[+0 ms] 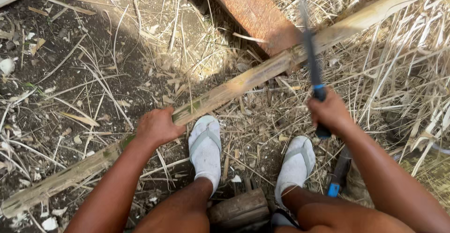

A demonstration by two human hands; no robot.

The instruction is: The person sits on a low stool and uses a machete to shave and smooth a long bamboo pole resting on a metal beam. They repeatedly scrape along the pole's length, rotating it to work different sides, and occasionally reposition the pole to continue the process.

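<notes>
A long bamboo pole (pixel 243 81) runs slantwise from the lower left to the upper right, resting on a rusty brown beam (pixel 255 10). My left hand (pixel 157 127) grips the pole near its middle. My right hand (pixel 330 111) holds a machete (pixel 310 55) by its dark handle with a blue band. The blurred blade points up and crosses the pole. My two feet in white socks and grey sandals (pixel 206 148) stand just below the pole.
Dry straw (pixel 403 64) piles up on the right. Dark soil with scattered stalks and chips (pixel 70 73) covers the left. A second tool with a blue tip (pixel 338 174) lies by my right foot. A short log (pixel 239 207) sits between my legs.
</notes>
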